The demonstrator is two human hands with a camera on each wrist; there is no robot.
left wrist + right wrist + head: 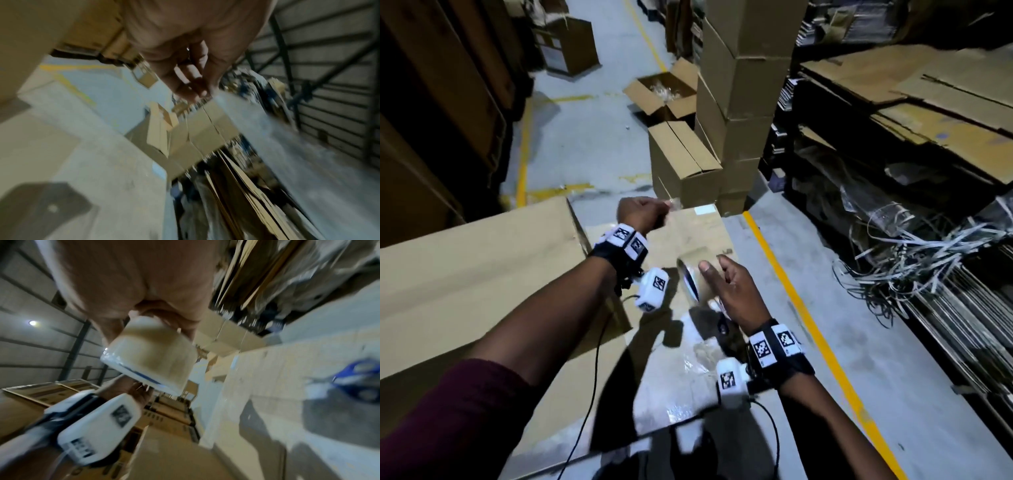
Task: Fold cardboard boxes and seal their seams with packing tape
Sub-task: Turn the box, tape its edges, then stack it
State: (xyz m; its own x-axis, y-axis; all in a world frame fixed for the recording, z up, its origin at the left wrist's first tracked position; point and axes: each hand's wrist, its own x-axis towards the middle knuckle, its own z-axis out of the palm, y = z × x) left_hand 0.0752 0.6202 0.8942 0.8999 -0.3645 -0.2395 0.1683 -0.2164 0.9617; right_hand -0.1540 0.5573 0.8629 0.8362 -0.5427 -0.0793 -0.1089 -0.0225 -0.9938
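Note:
A large brown cardboard box [482, 274] lies in front of me, its top seam [688, 359] glossy with clear tape. My right hand [715, 269] grips a roll of clear packing tape [690, 277] just above the box. The right wrist view shows that roll [148, 353] held between thumb and fingers of the right hand [156, 308]. My left hand [666, 209] is raised farther out over the box's far end and pinches the tape's free end. A strip of tape [257, 126] runs blurred from the left hand's fingers [191, 81].
A tall stack of closed boxes [743, 85] stands just beyond, an open box [664, 92] on the floor behind it. Racks of flat cardboard [928, 102] and tangled strapping [928, 257] fill the right. A blue object [357, 382] lies on the box. A yellow floor line [808, 308] runs alongside.

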